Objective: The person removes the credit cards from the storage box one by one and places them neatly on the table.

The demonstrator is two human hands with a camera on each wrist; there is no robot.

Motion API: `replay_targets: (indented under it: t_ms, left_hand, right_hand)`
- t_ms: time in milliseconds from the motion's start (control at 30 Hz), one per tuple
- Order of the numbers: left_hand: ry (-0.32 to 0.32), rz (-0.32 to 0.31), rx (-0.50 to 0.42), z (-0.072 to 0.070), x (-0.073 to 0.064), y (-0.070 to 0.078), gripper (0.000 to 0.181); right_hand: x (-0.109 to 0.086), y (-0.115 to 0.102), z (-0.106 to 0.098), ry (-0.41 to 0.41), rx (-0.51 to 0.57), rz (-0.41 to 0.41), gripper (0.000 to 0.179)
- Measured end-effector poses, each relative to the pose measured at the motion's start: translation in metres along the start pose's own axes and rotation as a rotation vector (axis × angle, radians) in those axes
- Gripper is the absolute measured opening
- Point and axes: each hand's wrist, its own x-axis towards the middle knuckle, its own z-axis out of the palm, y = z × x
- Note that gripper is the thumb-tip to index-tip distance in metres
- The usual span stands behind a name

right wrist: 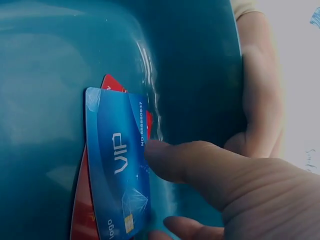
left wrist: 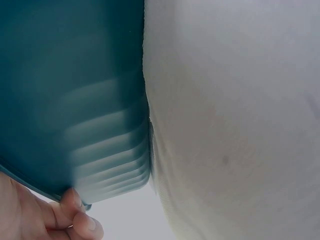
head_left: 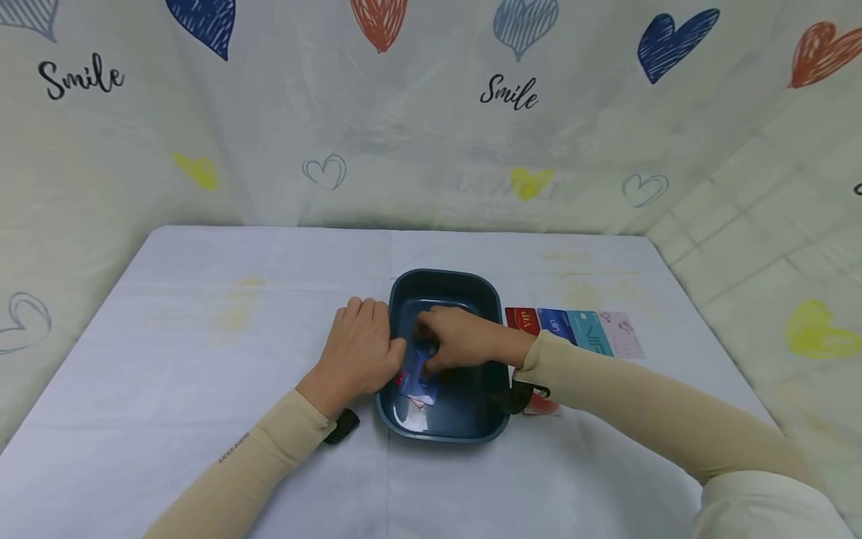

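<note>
A dark teal basin [head_left: 465, 415] stands on the white-covered table. My left hand [head_left: 362, 344] grips its left rim, with fingertips and thumb [left wrist: 75, 200] showing at the rim in the left wrist view. Inside, a blue VIP card [right wrist: 117, 160] lies across red cards [right wrist: 85, 200] near the basin's wall. My right hand [head_left: 458, 340] reaches down into the basin over these cards. Its thumb [right wrist: 170, 157] meets the blue card's long edge, and the other fingertips are spread apart from the thumb, lower down by the same edge.
Right of the basin, a row holds a red VIP card [head_left: 521, 320], a blue card [head_left: 555, 322], a teal VIP card [head_left: 590, 333] and a pink card [head_left: 622, 333]. A reddish card [head_left: 542, 405] shows partly below the right forearm. A heart-patterned curtain [head_left: 417, 135] hangs behind the table.
</note>
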Motion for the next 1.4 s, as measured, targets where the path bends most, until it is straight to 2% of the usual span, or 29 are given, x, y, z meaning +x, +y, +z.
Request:
replay_targets:
  t_ms: [233, 400, 533, 933, 1233, 1400]
  left_hand:
    - [-0.012, -0.005, -0.003, 0.0004, 0.0001, 0.0012, 0.023]
    - [-0.018, -0.013, 0.000, -0.0002, 0.0005, 0.0018, 0.022]
    - [-0.018, -0.012, 0.000, -0.0008, 0.0007, 0.0021, 0.021]
    - [-0.019, -0.008, 0.000, -0.0010, 0.0009, 0.0023, 0.022]
    - [-0.031, -0.015, 0.002, -0.0032, 0.0000, 0.0019, 0.025]
    - [-0.035, -0.021, 0.003, -0.0028, -0.0006, 0.0006, 0.026]
  right_hand:
    - [0.0049, -0.0039, 0.0028, -0.041, -0.058, 0.078, 0.081]
    - [0.0048, -0.0070, 0.0040, -0.055, -0.112, 0.142, 0.076]
    - [0.0047, -0.0081, 0.0033, -0.064, -0.126, 0.151, 0.072]
    - [0.0063, -0.0075, 0.0028, -0.067, -0.091, 0.129, 0.075]
    - [0.0065, -0.0069, 0.0044, -0.073, 0.071, 0.046, 0.063]
    - [0.0069, -0.0068, 0.0048, -0.059, 0.092, 0.009, 0.061]
